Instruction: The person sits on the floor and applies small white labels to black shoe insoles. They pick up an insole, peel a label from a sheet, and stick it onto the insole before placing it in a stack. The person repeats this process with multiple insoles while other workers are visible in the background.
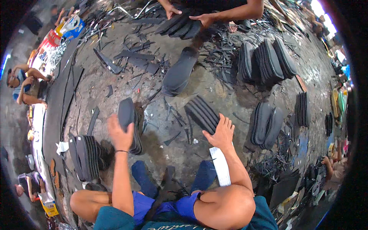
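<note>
My left hand [121,133] is beside a stack of black shoe soles [126,111] on the floor. Its fingers are apart and slightly blurred, and its thumb overlaps the stack's near left side. To the right, a slanted bundle of black soles [200,113] lies with its edges turned up. My right hand [221,132] grips the near right end of that bundle, thumb on the near side and forefinger on the far side. Whether the bundle is raised off the floor, I cannot tell. Between the two stacks and farther away lies a pair of larger black soles [179,73].
Sole stacks stand at left [86,157], right [265,124] and far right [264,61]. Black offcuts [142,61] litter the floor. Across from me, another person's hands [203,18] hold a fan of soles [180,27]. A white strip [220,166] lies by my right forearm.
</note>
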Demonstrator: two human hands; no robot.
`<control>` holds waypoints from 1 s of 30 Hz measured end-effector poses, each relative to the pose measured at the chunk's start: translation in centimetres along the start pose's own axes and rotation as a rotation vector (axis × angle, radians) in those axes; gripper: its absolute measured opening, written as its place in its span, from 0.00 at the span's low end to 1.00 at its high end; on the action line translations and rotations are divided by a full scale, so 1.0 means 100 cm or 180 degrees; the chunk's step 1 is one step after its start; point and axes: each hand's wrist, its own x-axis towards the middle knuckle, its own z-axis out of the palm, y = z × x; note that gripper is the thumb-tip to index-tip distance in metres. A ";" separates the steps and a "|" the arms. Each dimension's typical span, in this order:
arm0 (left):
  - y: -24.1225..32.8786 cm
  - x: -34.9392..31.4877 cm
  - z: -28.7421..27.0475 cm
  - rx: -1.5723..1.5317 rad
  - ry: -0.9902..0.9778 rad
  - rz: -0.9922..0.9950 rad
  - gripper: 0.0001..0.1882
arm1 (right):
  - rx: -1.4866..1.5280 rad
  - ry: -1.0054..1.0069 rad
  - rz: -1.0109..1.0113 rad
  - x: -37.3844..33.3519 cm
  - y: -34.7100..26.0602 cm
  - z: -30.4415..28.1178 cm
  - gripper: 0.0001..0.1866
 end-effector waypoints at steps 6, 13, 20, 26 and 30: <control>0.120 -0.076 0.123 0.0361 -0.0803 -0.0057 0.45 | 0.1991 0.0671 0.0585 -0.009 -0.020 -0.047 0.56; 0.257 -0.129 0.158 -0.2168 -0.1798 0.2217 0.30 | 0.2675 0.1064 0.0752 -0.014 -0.022 -0.107 0.50; 0.167 -0.029 0.156 -0.0221 -0.0685 0.0799 0.37 | 0.2283 0.0776 0.1052 -0.021 -0.001 -0.085 0.50; 0.264 -0.100 0.152 -0.3412 -0.2401 0.1786 0.38 | 0.2535 0.0893 0.1163 -0.016 -0.023 -0.099 0.51; 0.194 -0.067 0.140 -0.1195 -0.0984 0.0941 0.33 | 0.1892 0.0964 0.1427 -0.045 0.000 -0.119 0.52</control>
